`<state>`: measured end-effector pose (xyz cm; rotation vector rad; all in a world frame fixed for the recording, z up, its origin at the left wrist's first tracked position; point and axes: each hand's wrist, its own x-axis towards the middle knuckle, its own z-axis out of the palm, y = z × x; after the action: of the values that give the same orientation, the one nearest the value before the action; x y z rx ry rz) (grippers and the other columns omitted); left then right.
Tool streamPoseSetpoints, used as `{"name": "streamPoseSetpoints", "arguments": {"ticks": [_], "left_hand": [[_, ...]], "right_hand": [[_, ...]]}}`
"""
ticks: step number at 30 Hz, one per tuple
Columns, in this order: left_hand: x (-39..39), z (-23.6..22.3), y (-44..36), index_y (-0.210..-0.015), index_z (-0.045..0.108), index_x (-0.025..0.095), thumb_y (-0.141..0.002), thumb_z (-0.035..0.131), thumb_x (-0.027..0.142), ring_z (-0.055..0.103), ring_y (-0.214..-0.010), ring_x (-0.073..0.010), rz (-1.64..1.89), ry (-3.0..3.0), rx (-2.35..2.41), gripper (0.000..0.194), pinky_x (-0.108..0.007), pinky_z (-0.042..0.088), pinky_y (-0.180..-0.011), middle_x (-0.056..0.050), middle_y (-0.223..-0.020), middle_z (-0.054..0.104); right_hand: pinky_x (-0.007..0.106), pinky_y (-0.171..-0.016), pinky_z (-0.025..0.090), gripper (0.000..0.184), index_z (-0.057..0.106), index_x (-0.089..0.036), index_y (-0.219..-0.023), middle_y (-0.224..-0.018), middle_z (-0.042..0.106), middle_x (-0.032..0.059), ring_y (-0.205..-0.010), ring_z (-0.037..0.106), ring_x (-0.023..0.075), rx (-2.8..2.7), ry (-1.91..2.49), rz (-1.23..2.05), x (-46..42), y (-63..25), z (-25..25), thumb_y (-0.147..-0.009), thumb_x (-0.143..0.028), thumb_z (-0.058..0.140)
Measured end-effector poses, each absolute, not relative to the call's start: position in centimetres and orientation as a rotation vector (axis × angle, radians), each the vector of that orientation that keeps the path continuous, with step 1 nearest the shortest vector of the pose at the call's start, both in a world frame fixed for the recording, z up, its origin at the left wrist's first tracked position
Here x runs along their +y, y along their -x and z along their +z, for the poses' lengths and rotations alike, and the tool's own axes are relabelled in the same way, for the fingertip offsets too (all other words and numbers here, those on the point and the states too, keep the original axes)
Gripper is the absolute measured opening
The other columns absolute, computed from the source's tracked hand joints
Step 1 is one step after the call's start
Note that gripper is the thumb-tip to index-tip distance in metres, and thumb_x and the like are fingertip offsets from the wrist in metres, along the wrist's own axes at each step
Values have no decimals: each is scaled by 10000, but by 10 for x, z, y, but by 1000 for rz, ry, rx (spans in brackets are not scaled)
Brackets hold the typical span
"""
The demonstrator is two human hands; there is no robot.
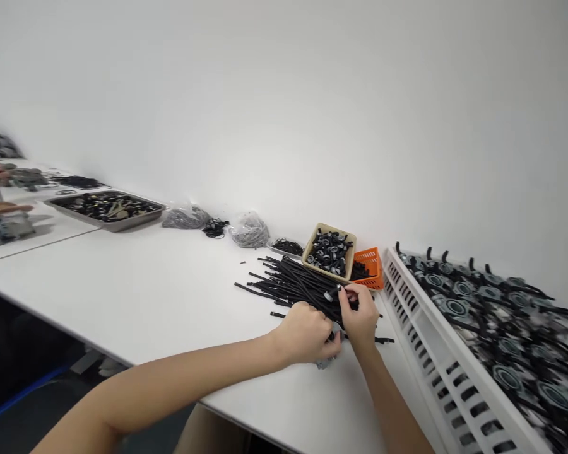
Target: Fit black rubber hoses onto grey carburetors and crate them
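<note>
My left hand (307, 333) is closed around a grey metal part (326, 363), most of it hidden by the fingers. Just to the right and slightly farther away, my right hand (361, 310) is closed in a pinch. At its fingertips is a small black piece with a light grey end (330, 295); it looks like the pieces in the beige basket (305, 260), but its exact kind is unclear. Beneath and beyond both hands lies a loose pile of black rubber tubes (288, 280) on the white table (170, 290).
An orange basket (377, 268) of black parts stands behind my right hand. A long white slatted crate (423, 334) full of grey-and-black assemblies borders the right. Plastic bags (250, 229) and a metal tray (108, 225) line the wall. Another person's hand (4, 207) is far left.
</note>
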<state>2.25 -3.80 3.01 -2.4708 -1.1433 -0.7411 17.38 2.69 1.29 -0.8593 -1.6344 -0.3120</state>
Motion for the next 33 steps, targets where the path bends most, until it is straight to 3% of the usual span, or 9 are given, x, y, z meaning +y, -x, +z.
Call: {"name": "streamPoseSetpoints", "arguments": {"ticks": [3, 5, 8, 10, 13, 18, 23, 30, 33], "left_hand": [[-24, 31, -18, -651, 613, 173, -763, 565, 510, 585, -582, -211, -857, 2522, -1132, 359, -348, 416, -555, -68, -609, 632], [-14, 27, -6, -821, 617, 174, -665, 635, 632, 599, -760, -256, -959, 2689, -1006, 484, -392, 461, -697, -99, -805, 663], [-1, 12, 12, -1176, 524, 195, -631, 740, 578, 578, -1028, -278, -1108, 3046, -917, 700, -395, 461, -885, -121, -1160, 623], [7, 1, 18, -1289, 453, 214, -608, 788, 555, 564, -1111, -283, -1129, 3218, -934, 832, -384, 451, -938, -121, -1248, 593], [14, -7, 20, -1229, 500, 210, -530, 835, 559, 592, -1072, -297, -1143, 3254, -991, 851, -398, 445, -948, -113, -1184, 631], [20, 1, 25, -1006, 537, 215, -493, 822, 530, 610, -979, -285, -1212, 3092, -1008, 665, -413, 443, -924, -79, -1036, 655], [22, 4, 33, -869, 505, 210, -596, 751, 514, 586, -905, -269, -1227, 2920, -1187, 477, -424, 427, -892, -64, -923, 637], [24, 0, 35, -1199, 510, 207, -746, 653, 476, 552, -1006, -266, -1275, 2943, -1282, 546, -431, 353, -974, -61, -996, 644], [24, 1, 34, -1192, 557, 221, -794, 604, 485, 544, -996, -262, -1202, 2981, -1257, 480, -423, 341, -964, -65, -1020, 655]], "right_hand": [[275, -611, 464, 81, 558, -191, -834, -728, 580, 14, -611, 518, 137, -1599, 887, -254, 26, -174, 16, -904, -228, 543], [282, -612, 465, 76, 561, -191, -836, -734, 584, 18, -603, 512, 137, -1565, 904, -183, 25, -173, 18, -898, -230, 542], [290, -605, 467, 72, 559, -198, -831, -739, 586, 25, -609, 523, 144, -1499, 904, -17, 23, -172, 21, -879, -251, 564], [292, -600, 468, 102, 555, -203, -810, -722, 577, 23, -619, 536, 150, -1470, 883, 140, 21, -171, 22, -871, -282, 579], [279, -567, 445, 158, 540, -204, -760, -670, 535, 4, -587, 516, 138, -1448, 816, 379, 19, -169, 22, -865, -308, 596], [267, -530, 388, 214, 510, -202, -694, -633, 491, -18, -543, 451, 116, -1477, 767, 561, 14, -165, 21, -851, -298, 620], [261, -533, 384, 199, 508, -202, -708, -643, 495, -23, -547, 452, 111, -1460, 764, 598, 14, -161, 21, -832, -293, 635], [254, -537, 391, 175, 503, -201, -735, -641, 493, -32, -545, 473, 106, -1438, 728, 709, 16, -160, 18, -823, -278, 634], [248, -515, 385, 184, 491, -205, -723, -628, 483, -39, -529, 464, 102, -1413, 745, 737, 17, -161, 17, -807, -279, 636]]}}
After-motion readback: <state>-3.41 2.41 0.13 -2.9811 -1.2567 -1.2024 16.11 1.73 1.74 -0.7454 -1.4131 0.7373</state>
